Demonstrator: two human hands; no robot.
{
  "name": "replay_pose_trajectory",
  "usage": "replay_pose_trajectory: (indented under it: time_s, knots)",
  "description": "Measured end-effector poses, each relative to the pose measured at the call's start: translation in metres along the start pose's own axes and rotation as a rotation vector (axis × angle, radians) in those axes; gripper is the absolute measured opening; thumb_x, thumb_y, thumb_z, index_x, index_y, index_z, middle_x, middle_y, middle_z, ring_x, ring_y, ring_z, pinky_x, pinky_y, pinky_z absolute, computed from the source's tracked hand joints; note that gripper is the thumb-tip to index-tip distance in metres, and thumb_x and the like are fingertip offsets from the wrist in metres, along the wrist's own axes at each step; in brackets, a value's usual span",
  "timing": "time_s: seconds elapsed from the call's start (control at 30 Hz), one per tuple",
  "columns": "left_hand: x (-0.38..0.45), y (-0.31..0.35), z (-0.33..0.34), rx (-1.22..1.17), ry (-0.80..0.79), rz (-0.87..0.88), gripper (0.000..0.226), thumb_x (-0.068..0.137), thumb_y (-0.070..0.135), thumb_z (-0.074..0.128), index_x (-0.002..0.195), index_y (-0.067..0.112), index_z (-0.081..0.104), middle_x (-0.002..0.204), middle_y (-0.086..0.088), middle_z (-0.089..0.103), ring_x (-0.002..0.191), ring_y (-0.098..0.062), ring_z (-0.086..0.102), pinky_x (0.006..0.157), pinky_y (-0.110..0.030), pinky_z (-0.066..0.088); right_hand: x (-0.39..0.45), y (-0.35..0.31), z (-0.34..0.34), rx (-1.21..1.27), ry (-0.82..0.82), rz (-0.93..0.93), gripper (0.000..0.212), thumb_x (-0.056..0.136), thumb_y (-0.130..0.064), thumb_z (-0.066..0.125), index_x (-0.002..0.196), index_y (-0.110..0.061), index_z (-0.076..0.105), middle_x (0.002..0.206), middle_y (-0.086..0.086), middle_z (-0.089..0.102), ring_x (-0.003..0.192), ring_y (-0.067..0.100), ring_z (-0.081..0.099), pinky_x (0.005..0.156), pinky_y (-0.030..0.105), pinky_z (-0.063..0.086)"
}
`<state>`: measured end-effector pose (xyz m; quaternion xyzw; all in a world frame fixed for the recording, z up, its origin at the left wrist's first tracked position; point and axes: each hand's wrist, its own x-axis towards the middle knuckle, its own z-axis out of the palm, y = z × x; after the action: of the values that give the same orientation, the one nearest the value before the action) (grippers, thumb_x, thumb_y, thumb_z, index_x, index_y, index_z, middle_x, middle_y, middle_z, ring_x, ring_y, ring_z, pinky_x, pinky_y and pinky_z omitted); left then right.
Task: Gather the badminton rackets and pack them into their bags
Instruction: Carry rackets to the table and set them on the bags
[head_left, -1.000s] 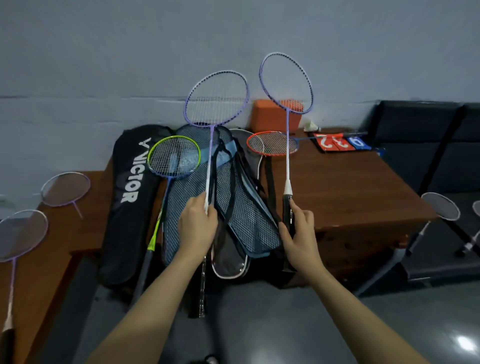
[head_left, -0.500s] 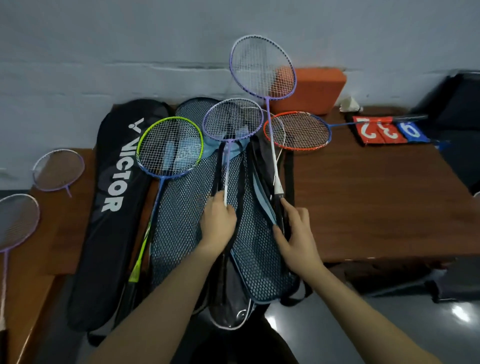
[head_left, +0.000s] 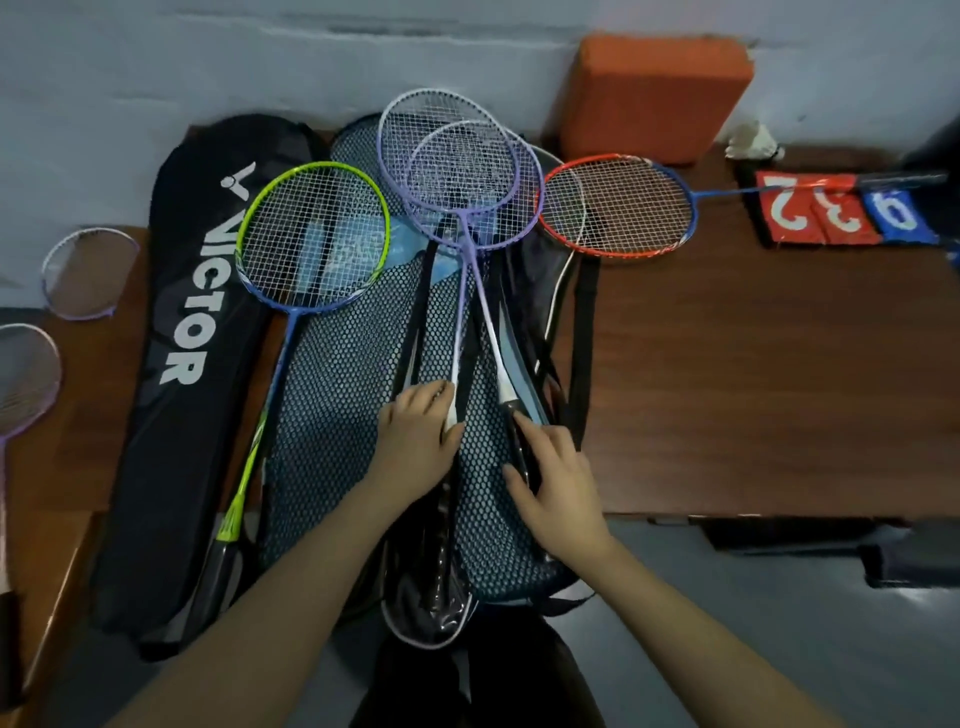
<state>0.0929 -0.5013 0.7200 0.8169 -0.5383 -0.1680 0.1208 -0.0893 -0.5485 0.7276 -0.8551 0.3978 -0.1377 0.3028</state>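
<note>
Both purple rackets have come down from upright and now lie crossed on the mesh bag (head_left: 332, 415), heads overlapping near the bench's (head_left: 753, 374) back edge. My left hand (head_left: 418, 447) keeps its grip closed on the left racket (head_left: 451, 156) at the white collar; my right hand (head_left: 558, 483) is wrapped on the dark handle of the right racket (head_left: 475, 187). Beside them lie the green racket (head_left: 311, 234), the black bag (head_left: 176, 364) and the red racket (head_left: 618, 205).
</note>
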Motion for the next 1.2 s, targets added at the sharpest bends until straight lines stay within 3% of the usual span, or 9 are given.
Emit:
replay_pose_trajectory:
  time_s: [0.17,0.33,0.47,0.67,0.83,0.97,1.1,1.2]
  knots:
    - [-0.011,0.000,0.000,0.004,-0.014,-0.021,0.051,0.097,0.036,0.036,0.144,0.018,0.027,0.151,0.002,0.025,0.139,-0.016,0.017,0.110,-0.038,0.012,0.006,0.002,0.020,-0.065,-0.058,0.021,0.059,0.090,-0.037,0.051,0.143,-0.024,0.031,0.112,0.001,0.050,0.110,0.018,0.047,0.084,0.028,0.024]
    - [-0.021,-0.006,-0.003,0.006,-0.011,-0.021,0.046,0.097,0.033,0.039,0.140,0.018,0.034,0.149,-0.001,0.028,0.138,-0.018,0.021,0.110,-0.037,0.015,0.022,-0.005,0.024,-0.148,-0.060,0.003,0.046,0.090,-0.039,0.042,0.132,-0.021,0.048,0.106,0.005,0.052,0.102,0.028,0.050,0.082,0.036,0.025]
    - [-0.025,-0.019,-0.019,-0.046,0.048,-0.077,0.046,0.096,0.031,0.042,0.139,0.016,0.035,0.146,-0.002,0.032,0.135,-0.020,0.023,0.109,-0.037,0.018,0.038,-0.021,0.022,-0.139,0.007,-0.001,0.033,0.091,-0.026,0.053,0.122,-0.015,0.056,0.109,0.009,0.050,0.102,0.030,0.047,0.083,0.033,0.021]
    - [-0.044,-0.090,-0.051,-0.113,0.197,-0.230,0.044,0.091,0.029,0.052,0.130,0.009,0.047,0.130,-0.010,0.048,0.122,-0.029,0.040,0.100,-0.044,0.032,0.067,-0.074,0.047,-0.075,-0.021,-0.117,0.033,0.090,-0.024,0.051,0.122,-0.018,0.057,0.107,0.004,0.052,0.102,0.023,0.049,0.083,0.031,0.022]
    - [-0.063,-0.150,-0.064,0.020,0.117,-0.316,0.049,0.086,0.039,0.058,0.125,0.011,0.049,0.123,-0.012,0.049,0.113,-0.033,0.043,0.092,-0.045,0.036,0.096,-0.127,0.089,-0.111,-0.139,-0.213,0.029,0.094,-0.025,0.049,0.123,-0.022,0.056,0.107,0.000,0.053,0.104,0.022,0.048,0.078,0.033,0.022]
    - [-0.061,-0.176,-0.062,0.083,0.045,-0.225,0.052,0.083,0.042,0.059,0.126,0.015,0.049,0.122,-0.009,0.046,0.113,-0.030,0.038,0.092,-0.041,0.031,0.127,-0.157,0.129,-0.224,-0.199,-0.173,0.036,0.097,-0.034,0.043,0.132,-0.027,0.047,0.115,0.000,0.051,0.111,0.022,0.044,0.083,0.034,0.021]
    - [-0.059,-0.186,-0.059,-0.023,0.045,-0.227,0.044,0.089,0.036,0.051,0.131,0.024,0.045,0.124,0.002,0.044,0.119,-0.023,0.025,0.094,-0.036,0.017,0.145,-0.171,0.157,-0.326,-0.160,-0.145,0.043,0.096,-0.037,0.043,0.137,-0.026,0.040,0.118,0.004,0.052,0.112,0.026,0.044,0.091,0.039,0.023]
    - [-0.061,-0.190,-0.056,-0.127,0.091,-0.244,0.037,0.088,0.026,0.051,0.125,0.024,0.051,0.120,0.006,0.054,0.120,-0.020,0.025,0.094,-0.034,0.013,0.151,-0.175,0.168,-0.369,-0.186,-0.152,0.041,0.096,-0.039,0.043,0.135,-0.028,0.043,0.121,0.002,0.051,0.114,0.023,0.042,0.089,0.037,0.019]
